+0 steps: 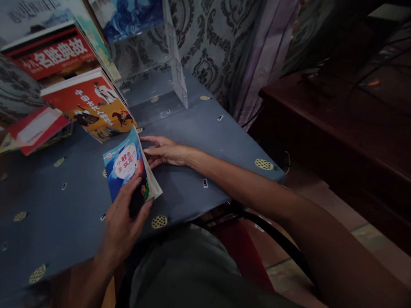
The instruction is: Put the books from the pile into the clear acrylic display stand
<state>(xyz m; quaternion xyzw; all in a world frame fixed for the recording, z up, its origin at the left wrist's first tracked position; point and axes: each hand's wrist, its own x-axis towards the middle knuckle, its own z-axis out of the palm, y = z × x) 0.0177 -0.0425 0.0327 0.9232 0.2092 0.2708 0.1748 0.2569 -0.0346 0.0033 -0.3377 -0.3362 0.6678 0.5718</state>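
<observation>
Blue booklet (pixel 127 164) sits by the near edge of the table (pixel 78 205), cover up, pages (pixel 156 190) fanning at its lower right. My left hand (pixel 126 214) holds its lower part, fingers across the cover, thumb by the fanned pages, presumably to keep them together. My right hand (pixel 168 151), fingers half curled, rests at its right side; cannot tell whether it grips or merely steadies. Toward the far edge, an orange book (pixel 96 108) stands propped, likely to show its cover.

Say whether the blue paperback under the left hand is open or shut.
Loosely shut: the blue paperback shows its front cover facing up, with page edges fanning slightly.
</observation>
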